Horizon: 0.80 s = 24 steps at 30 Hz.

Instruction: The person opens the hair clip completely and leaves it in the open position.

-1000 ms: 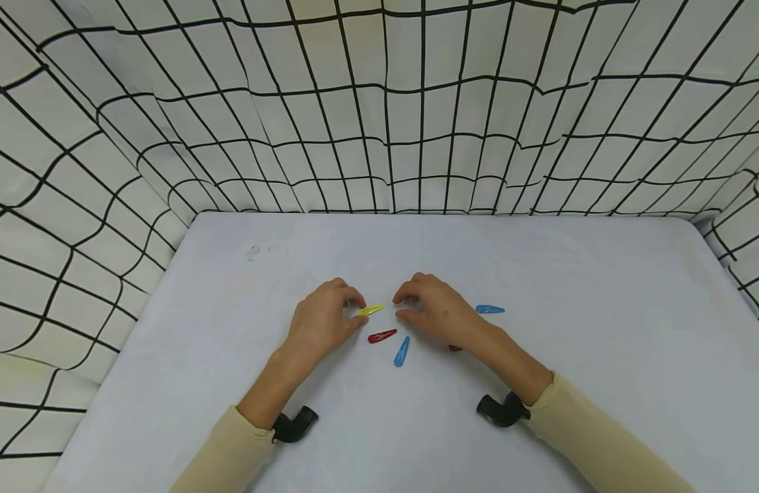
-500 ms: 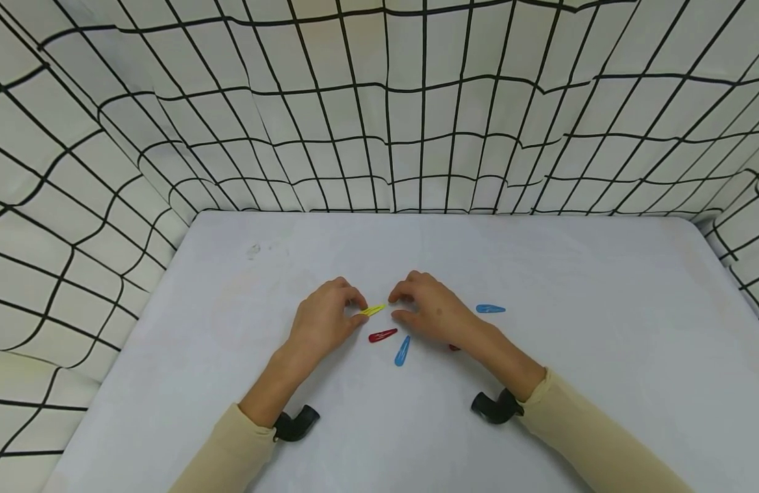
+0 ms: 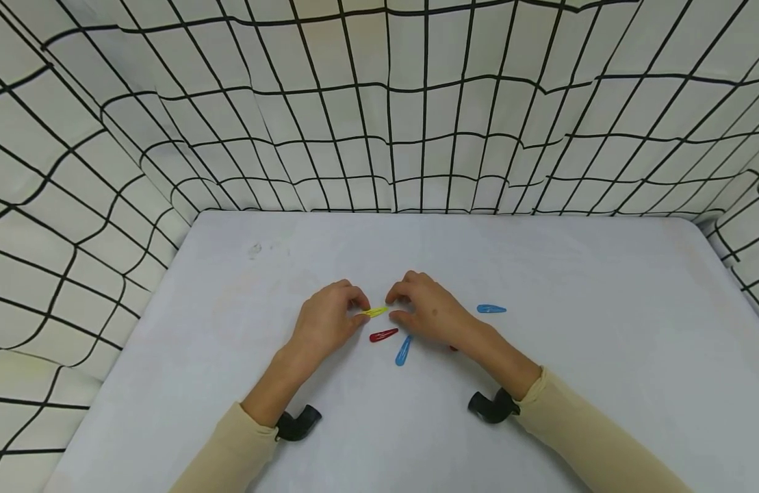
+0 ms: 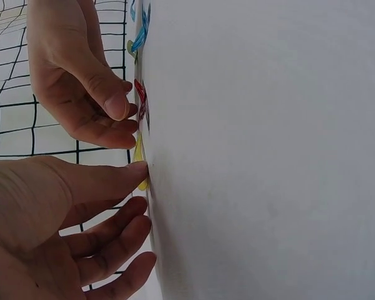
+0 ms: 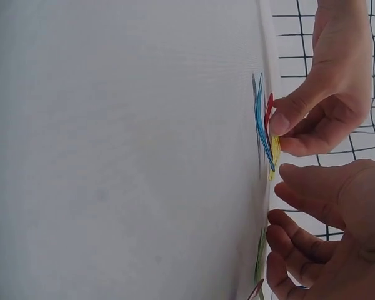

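My left hand [image 3: 328, 318] pinches the wide end of a yellow snap hair clip [image 3: 376, 311] between thumb and forefinger, low at the table top. The clip's narrow tip points at my right hand [image 3: 431, 308], whose thumb and forefinger are parted right by that tip with nothing between them. Just in front lies a red hair clip [image 3: 383, 335], and beside it a blue hair clip [image 3: 403, 350]. In the right wrist view a green hair clip [image 5: 260, 256] lies under my right hand, which hides it from the head view.
A second blue hair clip [image 3: 491, 309] lies right of my right hand. Another red clip [image 3: 454, 348] is mostly hidden under the right wrist. The white table [image 3: 570, 287] is bordered by white walls with black netting [image 3: 404, 144] at the back and sides.
My right hand has moved slightly left, closer to the yellow hair clip's tip. The left hand keeps its pinch on the clip, almost still.
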{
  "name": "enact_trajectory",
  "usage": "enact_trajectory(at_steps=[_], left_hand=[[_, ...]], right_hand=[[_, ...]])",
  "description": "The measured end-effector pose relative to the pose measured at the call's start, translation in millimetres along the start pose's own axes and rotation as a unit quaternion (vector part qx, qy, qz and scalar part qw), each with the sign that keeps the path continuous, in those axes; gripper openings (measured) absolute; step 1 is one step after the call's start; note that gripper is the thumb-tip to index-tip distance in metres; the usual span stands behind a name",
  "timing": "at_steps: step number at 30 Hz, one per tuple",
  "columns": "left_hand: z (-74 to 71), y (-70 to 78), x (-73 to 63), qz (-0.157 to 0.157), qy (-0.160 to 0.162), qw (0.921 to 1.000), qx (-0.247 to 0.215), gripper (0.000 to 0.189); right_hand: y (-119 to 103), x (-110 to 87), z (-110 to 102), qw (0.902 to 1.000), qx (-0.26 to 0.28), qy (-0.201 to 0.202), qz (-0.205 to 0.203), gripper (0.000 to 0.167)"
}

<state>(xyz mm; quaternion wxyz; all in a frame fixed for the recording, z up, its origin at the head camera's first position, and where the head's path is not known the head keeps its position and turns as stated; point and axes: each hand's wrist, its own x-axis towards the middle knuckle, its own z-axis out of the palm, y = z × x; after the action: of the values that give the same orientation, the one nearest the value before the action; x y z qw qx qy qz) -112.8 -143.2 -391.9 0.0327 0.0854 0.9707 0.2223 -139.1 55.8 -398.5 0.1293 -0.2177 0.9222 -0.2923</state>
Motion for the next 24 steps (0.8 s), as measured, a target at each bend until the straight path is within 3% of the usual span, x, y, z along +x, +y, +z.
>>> enact_trajectory(at_steps=[24], left_hand=[[-1.2, 1.1, 0.9, 0.009, -0.01, 0.9996, -0.025, 0.011]], right_hand=[[-3.0, 2.4, 3.2, 0.9995, -0.026, 0.003, -0.017, 0.014]])
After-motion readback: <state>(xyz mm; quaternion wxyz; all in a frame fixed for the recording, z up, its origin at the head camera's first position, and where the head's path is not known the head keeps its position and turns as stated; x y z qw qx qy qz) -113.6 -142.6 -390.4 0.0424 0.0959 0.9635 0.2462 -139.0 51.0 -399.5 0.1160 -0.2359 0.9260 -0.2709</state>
